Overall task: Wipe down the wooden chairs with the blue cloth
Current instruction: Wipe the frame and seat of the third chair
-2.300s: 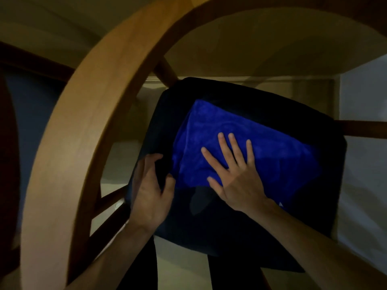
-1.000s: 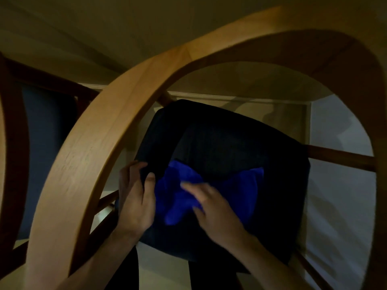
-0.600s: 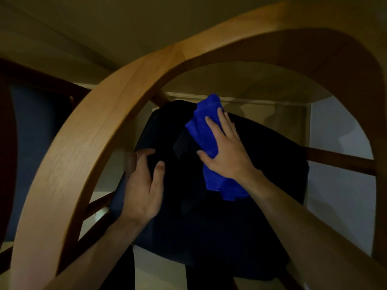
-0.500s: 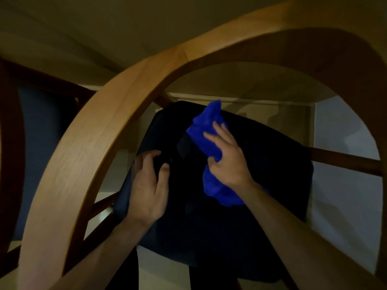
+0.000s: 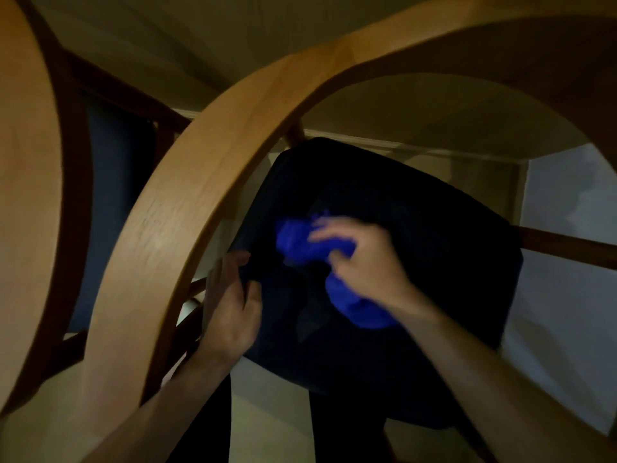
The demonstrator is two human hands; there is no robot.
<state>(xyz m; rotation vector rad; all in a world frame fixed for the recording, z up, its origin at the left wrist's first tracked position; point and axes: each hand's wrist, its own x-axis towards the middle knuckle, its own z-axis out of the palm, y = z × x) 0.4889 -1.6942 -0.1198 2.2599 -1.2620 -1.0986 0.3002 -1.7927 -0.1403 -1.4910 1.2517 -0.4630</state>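
My right hand [image 5: 364, 262] has its grip closed around the bunched blue cloth [image 5: 300, 243], which sits on the dark seat cushion [image 5: 417, 228] near its middle. My left hand [image 5: 230, 302] grips the cushion's left edge, fingers curled over it. The chair's curved wooden back rail [image 5: 207, 208] arches over both hands, and a second chair [image 5: 30, 162] stands just left. The picture is blurred; I can read no writing.

cloth [image 5: 350, 279] on seat cushion [image 5: 434, 279], under right hand [image 5: 364, 259] | left hand [image 5: 230, 309] at cushion's left edge | chair back rail [image 5: 200, 212] left of cushion
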